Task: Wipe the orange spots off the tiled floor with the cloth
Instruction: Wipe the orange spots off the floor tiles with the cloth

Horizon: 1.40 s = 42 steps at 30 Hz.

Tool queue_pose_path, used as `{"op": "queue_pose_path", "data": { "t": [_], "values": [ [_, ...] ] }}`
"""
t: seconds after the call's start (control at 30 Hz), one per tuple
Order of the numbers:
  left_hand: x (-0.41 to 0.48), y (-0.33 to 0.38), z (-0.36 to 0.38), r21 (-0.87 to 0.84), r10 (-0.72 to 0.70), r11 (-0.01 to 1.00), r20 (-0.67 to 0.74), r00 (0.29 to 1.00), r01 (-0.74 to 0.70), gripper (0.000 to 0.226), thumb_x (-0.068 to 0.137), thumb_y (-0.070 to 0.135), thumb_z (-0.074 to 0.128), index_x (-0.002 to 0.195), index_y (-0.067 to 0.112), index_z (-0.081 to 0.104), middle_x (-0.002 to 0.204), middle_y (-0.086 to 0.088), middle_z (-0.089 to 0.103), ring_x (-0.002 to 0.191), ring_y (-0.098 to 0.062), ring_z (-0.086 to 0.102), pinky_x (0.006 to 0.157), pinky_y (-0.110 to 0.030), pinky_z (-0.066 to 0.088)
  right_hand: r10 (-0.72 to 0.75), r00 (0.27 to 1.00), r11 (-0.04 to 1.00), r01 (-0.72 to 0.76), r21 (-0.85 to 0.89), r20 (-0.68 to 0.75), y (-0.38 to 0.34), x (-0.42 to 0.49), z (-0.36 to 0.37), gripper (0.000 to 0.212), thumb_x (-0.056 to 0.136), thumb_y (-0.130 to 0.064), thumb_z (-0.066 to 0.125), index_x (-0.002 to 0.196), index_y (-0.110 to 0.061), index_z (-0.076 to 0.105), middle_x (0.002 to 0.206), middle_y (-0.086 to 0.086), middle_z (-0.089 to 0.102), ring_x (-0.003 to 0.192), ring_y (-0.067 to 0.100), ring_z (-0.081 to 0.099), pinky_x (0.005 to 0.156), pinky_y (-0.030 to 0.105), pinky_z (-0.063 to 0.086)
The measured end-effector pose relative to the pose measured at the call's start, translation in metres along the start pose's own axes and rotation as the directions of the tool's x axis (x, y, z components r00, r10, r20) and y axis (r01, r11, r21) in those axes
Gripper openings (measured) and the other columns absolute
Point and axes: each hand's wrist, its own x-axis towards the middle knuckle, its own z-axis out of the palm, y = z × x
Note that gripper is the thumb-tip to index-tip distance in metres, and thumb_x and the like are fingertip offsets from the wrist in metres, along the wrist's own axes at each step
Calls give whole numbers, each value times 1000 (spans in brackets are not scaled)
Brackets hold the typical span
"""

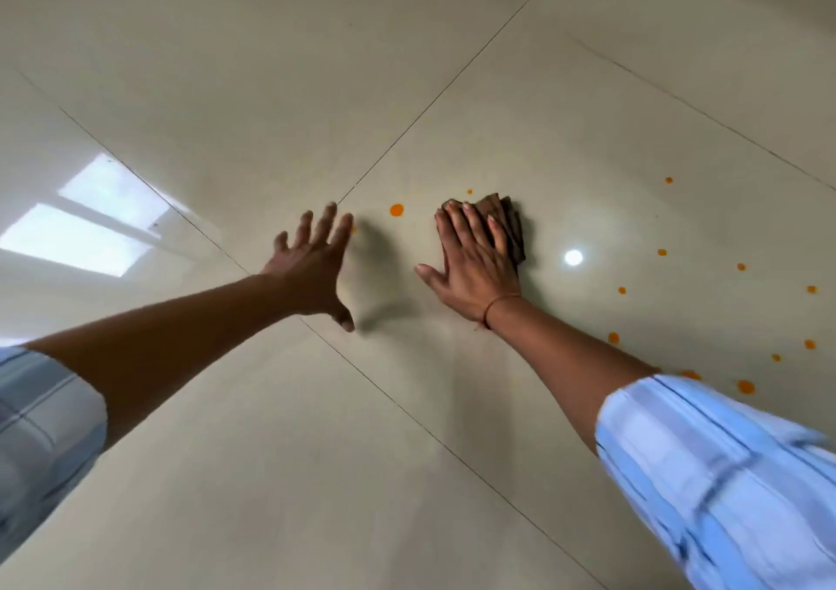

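Observation:
A brown cloth (pixel 506 223) lies on the glossy beige tiled floor (pixel 588 128) under my right hand (pixel 475 263), which presses flat on it with the fingers spread. My left hand (pixel 312 268) is flat over the floor to the left, fingers apart and holding nothing. A large orange spot (pixel 396 210) lies between the two hands, and a small orange spot (pixel 469 191) sits just beyond the cloth. Several more orange spots (pixel 662 252) are scattered to the right, with a bigger orange spot (pixel 746 387) near my right sleeve.
Dark grout lines (pixel 434 101) cross the floor diagonally and meet near my left hand's fingertips. A window reflection (pixel 86 236) shines on the tile at the left, and a round lamp reflection (pixel 573 257) glares right of the cloth.

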Motion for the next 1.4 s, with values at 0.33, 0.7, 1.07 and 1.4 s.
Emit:
{"op": "queue_pose_path", "data": {
  "t": [0.33,0.7,1.07,1.4],
  "values": [
    [39,-45,14,-94,81,993,34,996,-77,164,34,71,82,150,11,-17,157,-4,-27,146,-34,-10,104,-49,37,252,966,968,-252,9,-52,-20,93,-8,84,86,-63,25,152,-12,26,160,9,25,149,25,16,119,47,6],
    [41,-51,17,-182,90,980,11,996,-86,159,40,65,85,151,14,-18,157,-1,-29,145,-32,-18,114,-48,23,68,997,998,-68,9,22,-54,84,-7,75,88,-56,24,152,-17,31,160,4,28,149,21,19,118,46,10],
    [38,-53,17,-218,84,973,5,996,-81,159,40,63,86,151,16,-18,157,0,-29,145,-30,-20,116,-46,19,-39,996,999,42,-35,85,-65,57,-4,72,92,-57,23,153,-19,27,161,0,24,149,20,17,119,44,8],
    [40,-42,7,-47,28,999,106,994,-23,160,42,68,83,147,1,-18,155,-19,-26,143,-45,-11,114,-52,24,-142,986,987,148,-63,93,6,19,-5,71,93,-56,25,151,-17,34,158,6,32,147,20,23,117,45,13]
  ]
}}
